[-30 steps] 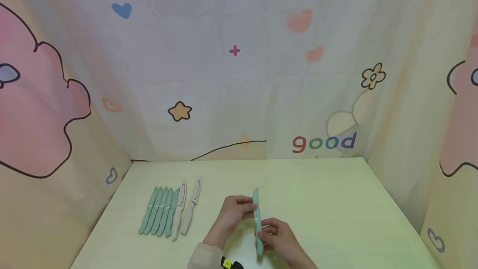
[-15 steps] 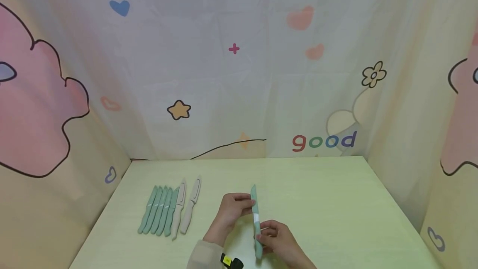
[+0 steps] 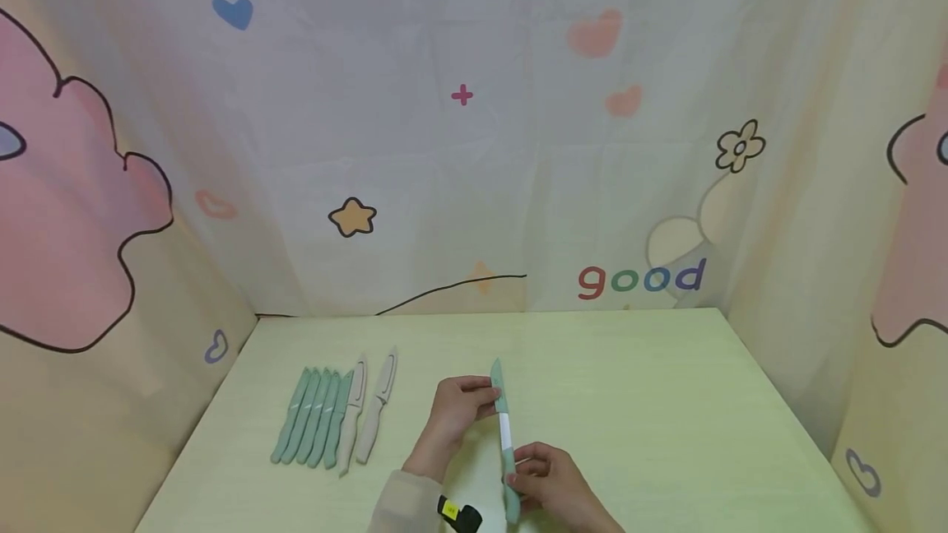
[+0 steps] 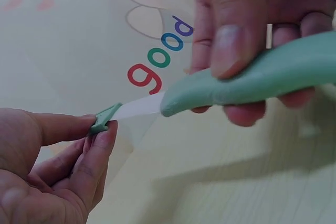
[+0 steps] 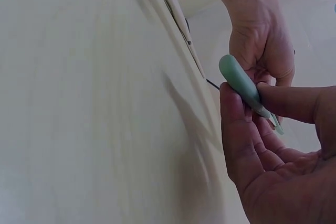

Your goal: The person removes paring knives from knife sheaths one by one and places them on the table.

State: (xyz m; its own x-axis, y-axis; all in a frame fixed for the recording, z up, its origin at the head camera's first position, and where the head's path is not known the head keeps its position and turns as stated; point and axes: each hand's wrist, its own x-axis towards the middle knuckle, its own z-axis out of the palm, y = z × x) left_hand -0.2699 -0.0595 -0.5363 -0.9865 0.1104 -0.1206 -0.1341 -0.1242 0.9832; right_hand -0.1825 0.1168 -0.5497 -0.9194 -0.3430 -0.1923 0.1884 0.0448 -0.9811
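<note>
My left hand pinches a green blade sheath between thumb and fingers. The right hand grips the green handle of a knife, thumb on one side and fingers on the other. Between sheath and handle a stretch of white blade shows, with the tip end still inside the sheath. The knife is held above the table, and its shadow falls on the tabletop in the left wrist view. Seen from the right wrist, the handle's rounded butt points toward the camera.
Left of the hands, several green sheathed knives lie side by side on the pale table. Right beside them are two beige knives in sheaths. A printed curtain stands behind the table and along both sides.
My hands have moved apart along the knife, the left forward and the right back toward me. The sheath has slid along the blade, baring a longer white stretch.
</note>
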